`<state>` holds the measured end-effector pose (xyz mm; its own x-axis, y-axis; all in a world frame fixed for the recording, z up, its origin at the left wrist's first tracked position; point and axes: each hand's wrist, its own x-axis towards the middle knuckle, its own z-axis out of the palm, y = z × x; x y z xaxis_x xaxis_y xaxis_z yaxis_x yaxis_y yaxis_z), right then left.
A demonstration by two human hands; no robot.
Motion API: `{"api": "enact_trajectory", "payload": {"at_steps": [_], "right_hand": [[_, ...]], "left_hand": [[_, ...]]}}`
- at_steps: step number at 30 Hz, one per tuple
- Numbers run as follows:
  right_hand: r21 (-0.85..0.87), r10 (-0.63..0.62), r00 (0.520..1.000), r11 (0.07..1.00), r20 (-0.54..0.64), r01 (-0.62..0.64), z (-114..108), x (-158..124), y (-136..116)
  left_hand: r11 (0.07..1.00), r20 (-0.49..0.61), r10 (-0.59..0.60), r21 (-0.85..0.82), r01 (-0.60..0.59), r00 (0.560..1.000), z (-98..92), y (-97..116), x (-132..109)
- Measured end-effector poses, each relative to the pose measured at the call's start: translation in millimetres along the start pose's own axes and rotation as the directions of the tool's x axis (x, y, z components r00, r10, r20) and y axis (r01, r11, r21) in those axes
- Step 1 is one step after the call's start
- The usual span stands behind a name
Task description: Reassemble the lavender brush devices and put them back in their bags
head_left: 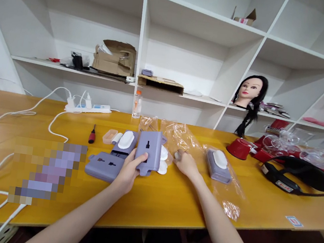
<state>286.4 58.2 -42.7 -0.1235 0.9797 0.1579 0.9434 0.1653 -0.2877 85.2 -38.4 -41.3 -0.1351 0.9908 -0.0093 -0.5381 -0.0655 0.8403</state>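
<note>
My left hand (129, 171) grips a purple plastic case part (153, 148) with keyhole-shaped slots, thumb pressed on its face, held above the table. My right hand (185, 164) is closed at the fingertips on a small grey piece (177, 155) whose kind I cannot make out, beside a clear plastic bag (182, 136). Left of the held part lie a flat purple cover (103, 166) with two slots and a purple case (125, 150) bearing a white oval piece (126, 140). White rounded pieces (162, 167) show partly behind the held part.
Another purple case (218, 171) with a white top lies on plastic at right. A red-handled screwdriver (92, 135), power strip (88, 108), bottle (137, 105) and cables stand or lie left and behind. At far right are a black headset-like band (298, 181) and red-based objects (239, 148).
</note>
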Motion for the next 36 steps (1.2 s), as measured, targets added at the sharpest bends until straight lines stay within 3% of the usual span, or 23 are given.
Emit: {"api": "enact_trajectory", "payload": {"at_steps": [6,16,19,25,31,36], "right_hand": [[-0.013,-0.022,1.000,1.000,-0.017,0.022,0,1,-1],[-0.002,-0.003,0.998,1.000,-0.061,0.003,3,2,0],[0.000,-0.005,0.997,1.000,-0.082,0.005,3,1,-1],[0.002,-0.016,0.993,1.000,-0.117,0.016,5,2,0],[-0.002,-0.009,0.991,1.000,-0.131,0.009,6,3,1],[-0.001,-0.013,0.991,1.000,-0.136,0.013,6,3,0]], "left_hand": [[0.994,-0.004,-0.058,-0.092,0.057,0.998,-0.4,3,1],[0.957,-0.183,-0.188,-0.254,0.139,0.965,2.3,10,3],[0.932,-0.177,-0.143,-0.356,0.072,0.974,-0.6,18,4],[0.920,-0.018,0.066,-0.387,-0.068,0.998,-10.8,38,6],[0.914,-0.037,0.074,-0.397,-0.083,0.997,-6.7,52,8],[0.872,-0.054,0.170,-0.457,-0.176,0.984,3.6,91,11]]}}
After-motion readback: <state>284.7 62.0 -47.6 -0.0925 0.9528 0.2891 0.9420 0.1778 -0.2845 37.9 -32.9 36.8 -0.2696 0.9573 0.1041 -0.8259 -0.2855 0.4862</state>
